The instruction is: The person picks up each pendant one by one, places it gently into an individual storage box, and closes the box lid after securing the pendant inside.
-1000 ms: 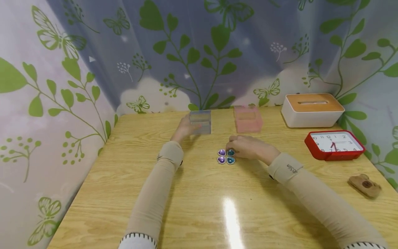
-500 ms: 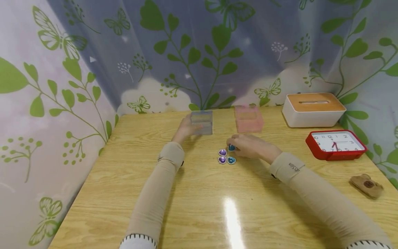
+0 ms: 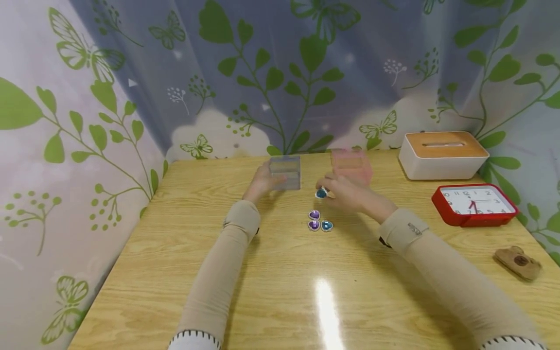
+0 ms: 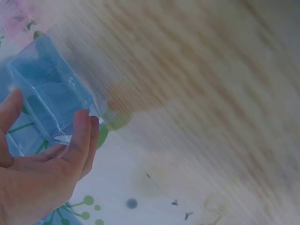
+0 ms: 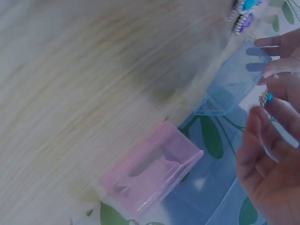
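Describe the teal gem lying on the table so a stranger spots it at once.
At the back of the wooden table are a blue box and a pink box. Nearer the person lie two purple gems; the teal gem is just right of the nearer one. Its colour sets it apart from them; the other teal gem is pinched in the right hand.

We see the left arm [image 3: 218,282] reaching forward, its left hand [image 3: 264,180] gripping between thumb [image 4: 11,111] and gently bent fingers [image 4: 80,133]; the right arm [image 3: 455,274] slants inward, its right hand [image 3: 348,194] pinching with curled fingertips [image 5: 256,120].
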{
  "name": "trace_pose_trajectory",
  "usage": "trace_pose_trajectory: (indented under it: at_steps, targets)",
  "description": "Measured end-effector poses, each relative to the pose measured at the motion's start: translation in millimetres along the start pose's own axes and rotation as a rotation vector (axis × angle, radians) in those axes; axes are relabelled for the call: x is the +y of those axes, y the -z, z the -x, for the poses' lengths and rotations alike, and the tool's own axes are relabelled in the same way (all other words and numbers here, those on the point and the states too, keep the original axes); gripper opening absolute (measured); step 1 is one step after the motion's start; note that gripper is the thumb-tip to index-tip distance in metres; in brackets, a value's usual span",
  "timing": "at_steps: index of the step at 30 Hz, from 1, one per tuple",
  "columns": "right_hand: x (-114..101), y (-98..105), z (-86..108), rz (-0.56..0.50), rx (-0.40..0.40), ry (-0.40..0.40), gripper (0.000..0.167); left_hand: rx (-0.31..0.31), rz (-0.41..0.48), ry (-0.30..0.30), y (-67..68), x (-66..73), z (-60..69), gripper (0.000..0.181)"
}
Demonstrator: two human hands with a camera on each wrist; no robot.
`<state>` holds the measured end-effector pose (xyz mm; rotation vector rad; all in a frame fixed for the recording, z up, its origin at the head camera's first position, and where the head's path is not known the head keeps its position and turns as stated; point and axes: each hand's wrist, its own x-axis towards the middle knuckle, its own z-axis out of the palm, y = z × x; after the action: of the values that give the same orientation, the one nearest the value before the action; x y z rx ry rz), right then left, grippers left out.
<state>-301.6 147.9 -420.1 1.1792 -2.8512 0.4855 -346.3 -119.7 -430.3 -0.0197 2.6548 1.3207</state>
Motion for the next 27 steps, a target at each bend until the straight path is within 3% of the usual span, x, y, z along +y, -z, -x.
trace_pose_trajectory:
  at_steps: [4, 8, 17, 27]
  targets:
    - [-1.1, 3.1, -13.1, -0.029, 0.109, 0.018, 0.032, 0.005, 0.005, 0.004, 0.5, 1.0, 0.0, 0.087]
    - [-2.8, 5.7, -25.5, -0.038, 0.150, -0.004, 0.034, 0.004, 0.033, 0.005, 0.5, 0.1, -0.1, 0.087]
    - [-4.3, 6.2, -50.8, -0.042, 0.088, -0.071, 0.033, -0.012, 0.089, -0.001, 2.7, -3.1, 1.3, 0.081]
    - [-1.8, 5.8, -80.7, -0.060, 0.065, -0.148, 0.037, -0.018, 0.050, 0.010, 4.3, 0.6, 2.9, 0.081]
